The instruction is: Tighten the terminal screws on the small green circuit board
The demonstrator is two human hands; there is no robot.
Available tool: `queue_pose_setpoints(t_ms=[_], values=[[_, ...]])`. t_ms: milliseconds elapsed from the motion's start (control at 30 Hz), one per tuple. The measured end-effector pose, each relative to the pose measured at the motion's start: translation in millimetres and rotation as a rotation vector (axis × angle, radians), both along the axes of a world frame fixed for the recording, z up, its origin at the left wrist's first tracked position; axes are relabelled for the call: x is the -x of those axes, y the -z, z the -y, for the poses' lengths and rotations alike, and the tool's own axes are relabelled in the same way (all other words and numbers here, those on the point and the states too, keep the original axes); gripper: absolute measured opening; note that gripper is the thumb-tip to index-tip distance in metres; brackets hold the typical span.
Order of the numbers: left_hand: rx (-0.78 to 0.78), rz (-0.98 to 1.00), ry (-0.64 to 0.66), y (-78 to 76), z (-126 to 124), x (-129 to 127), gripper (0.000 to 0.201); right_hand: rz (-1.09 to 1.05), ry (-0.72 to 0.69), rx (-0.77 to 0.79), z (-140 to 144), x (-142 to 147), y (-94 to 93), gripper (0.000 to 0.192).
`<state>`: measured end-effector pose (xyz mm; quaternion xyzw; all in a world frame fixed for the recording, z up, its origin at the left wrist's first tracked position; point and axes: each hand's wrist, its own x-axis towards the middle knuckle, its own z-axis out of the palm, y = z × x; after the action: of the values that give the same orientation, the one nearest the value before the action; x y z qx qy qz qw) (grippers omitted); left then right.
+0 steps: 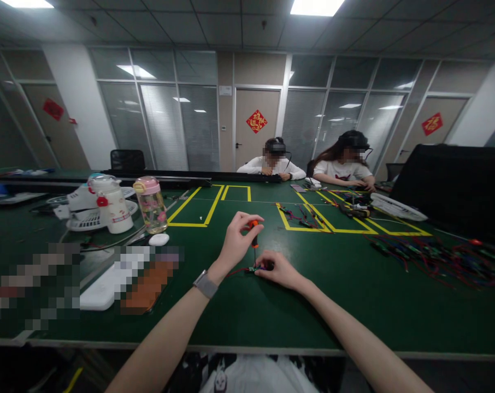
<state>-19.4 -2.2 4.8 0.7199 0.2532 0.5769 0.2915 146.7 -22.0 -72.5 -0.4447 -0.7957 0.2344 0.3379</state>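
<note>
My left hand [236, 240] holds a small screwdriver [254, 233] with an orange and black handle upright, its tip down on a small connector part [257, 268] on the green table [272, 311]. My right hand [279, 269] presses that part against the table, fingers closed around it. A thin red wire [237, 271] runs out from the part toward my left wrist, which wears a grey watch [205, 284].
Two drinking bottles [149, 204] and white fans stand at the left. A pile of coloured wires [440, 256] lies at the right. Yellow tape outlines [208, 213] mark the table. Two other people sit at the far side, working.
</note>
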Motion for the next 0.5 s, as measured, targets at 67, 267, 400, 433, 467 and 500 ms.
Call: queue_pose_setpoints(t_ms=[67, 267, 400, 433, 467, 500], values=[[-0.018, -0.02, 0.013, 0.3, 0.3, -0.1, 0.024, -0.002, 0.0, -0.008, 0.5, 0.3, -0.4, 0.012], [0.129, 0.05, 0.208, -1.9, -2.5, 0.5, 0.028, -0.013, 0.006, -0.027, -0.8, -0.4, 2.6, 0.01], [0.055, 0.033, 0.081, -1.6, -1.7, 0.5, 0.017, -0.019, 0.005, -0.028, -2.1, -1.0, 4.4, 0.009], [0.035, 0.021, 0.047, -1.4, -0.7, 0.5, 0.016, -0.018, 0.004, -0.029, -2.4, -1.1, 4.6, 0.009], [0.009, 0.006, 0.016, -1.4, 0.5, 0.6, 0.016, -0.017, 0.004, -0.028, -2.7, -1.2, 4.8, 0.009], [-0.022, -0.015, -0.011, -1.5, 1.9, 0.7, 0.016, -0.014, 0.004, -0.026, -3.0, -1.2, 4.8, 0.009]])
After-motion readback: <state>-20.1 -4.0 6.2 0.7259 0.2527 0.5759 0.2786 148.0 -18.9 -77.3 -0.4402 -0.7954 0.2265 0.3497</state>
